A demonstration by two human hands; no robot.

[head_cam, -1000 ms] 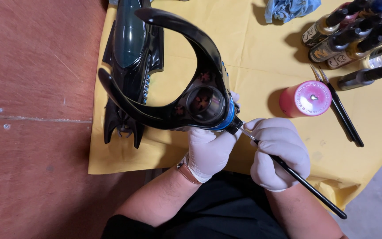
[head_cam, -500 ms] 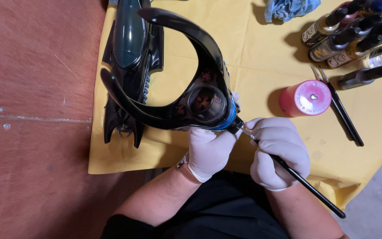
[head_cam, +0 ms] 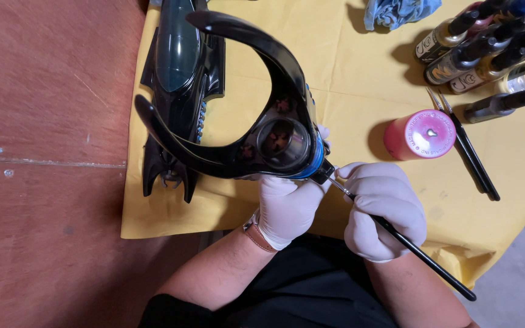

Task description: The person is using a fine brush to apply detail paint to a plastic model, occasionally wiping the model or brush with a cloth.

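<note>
the left hand [head_cam: 287, 206] (white-gloved) has its grip closed under a glossy black crescent-shaped piece [head_cam: 244, 121], holding it above the yellow cloth [head_cam: 360, 79]. the right hand [head_cam: 384, 209] pinches a thin black paintbrush [head_cam: 408, 246], tip touching the piece's blue edge. a pink cup [head_cam: 419, 135] stands nearby.

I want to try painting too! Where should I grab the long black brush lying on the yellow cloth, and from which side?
Take the spare paintbrush by the middle of its thin black handle, coming from the right, the open cloth side. The pink cup stands close on its left and would likely crowd your fingers. It lies flat on the yellow cloth, so pinch from above with fingertips.
</note>
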